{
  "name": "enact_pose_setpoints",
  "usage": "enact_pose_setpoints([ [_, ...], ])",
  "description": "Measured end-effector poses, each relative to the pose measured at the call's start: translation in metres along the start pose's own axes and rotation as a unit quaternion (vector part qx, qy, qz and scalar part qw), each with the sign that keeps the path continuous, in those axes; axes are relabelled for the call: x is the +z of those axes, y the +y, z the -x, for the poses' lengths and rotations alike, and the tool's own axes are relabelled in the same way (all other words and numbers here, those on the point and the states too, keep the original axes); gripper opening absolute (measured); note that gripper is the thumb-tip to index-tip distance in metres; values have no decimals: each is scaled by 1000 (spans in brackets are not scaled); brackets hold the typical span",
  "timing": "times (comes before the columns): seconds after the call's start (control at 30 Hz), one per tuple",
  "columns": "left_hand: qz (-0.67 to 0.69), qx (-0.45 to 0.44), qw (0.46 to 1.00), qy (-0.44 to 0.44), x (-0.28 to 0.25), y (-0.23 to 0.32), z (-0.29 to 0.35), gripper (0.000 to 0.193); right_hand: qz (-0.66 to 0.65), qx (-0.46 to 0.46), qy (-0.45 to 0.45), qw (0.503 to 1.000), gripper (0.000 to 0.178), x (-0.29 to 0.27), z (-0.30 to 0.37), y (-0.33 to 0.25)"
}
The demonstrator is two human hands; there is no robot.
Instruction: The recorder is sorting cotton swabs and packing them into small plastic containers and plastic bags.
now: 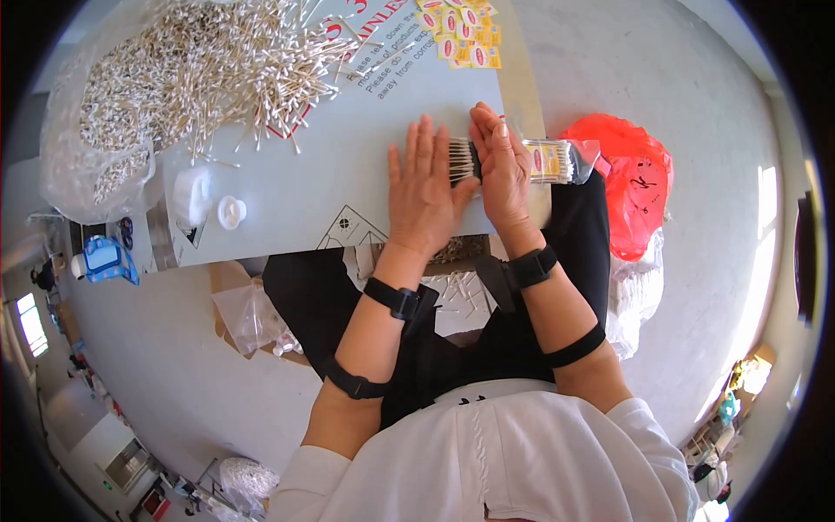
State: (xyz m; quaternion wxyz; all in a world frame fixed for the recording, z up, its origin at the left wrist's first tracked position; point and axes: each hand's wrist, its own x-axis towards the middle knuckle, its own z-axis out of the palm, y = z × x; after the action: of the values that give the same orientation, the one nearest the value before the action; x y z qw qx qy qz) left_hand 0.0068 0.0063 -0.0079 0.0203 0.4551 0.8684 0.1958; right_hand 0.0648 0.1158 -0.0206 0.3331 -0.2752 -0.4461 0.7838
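A bundle of cotton swabs [461, 161] is pressed between two bare hands at the near edge of a grey board [348, 165] laid across the lap. The left hand [424, 193] is laid flat, fingers spread and pointing away from the body, with its thumb side against the swab tips that stick out to the left. The right hand [500, 165] is set on edge just beside it, fingers straight and held together, its palm turned against the bundle. Neither hand is closed around the swabs; the bundle is squeezed between the two open palms rather than gripped by fingers. The far end of the bundle is seen inside a clear plastic packet [552, 161] with a small red and yellow label, which juts out to the right past the right hand and over the board's edge. A large heap of loose cotton swabs [200, 74] is spread over the far left part of the board, well apart from the hands. A sheet of small yellow and red stickers [461, 35] is seen at the board's far edge. A red plastic bag [631, 187] is seen on the floor to the right, near the packet.
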Motion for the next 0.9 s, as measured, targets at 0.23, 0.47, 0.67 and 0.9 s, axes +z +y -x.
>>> enact_pose_setpoints([
  [0.23,9,-23,999,-44,1,13,25,83,10,-4,-16,1000,47,-3,6,-1],
  [0.47,-7,-15,1000,-24,12,5,9,78,31,-38,-4,999,43,-2,12,3],
  [0.67,345,-55,924,154,8,-26,-15,62,120,-89,6,989,44,1,16,8],
  [0.9,543,-91,820,155,14,-32,-27,47,92,-69,12,993,46,9,6,12],
])
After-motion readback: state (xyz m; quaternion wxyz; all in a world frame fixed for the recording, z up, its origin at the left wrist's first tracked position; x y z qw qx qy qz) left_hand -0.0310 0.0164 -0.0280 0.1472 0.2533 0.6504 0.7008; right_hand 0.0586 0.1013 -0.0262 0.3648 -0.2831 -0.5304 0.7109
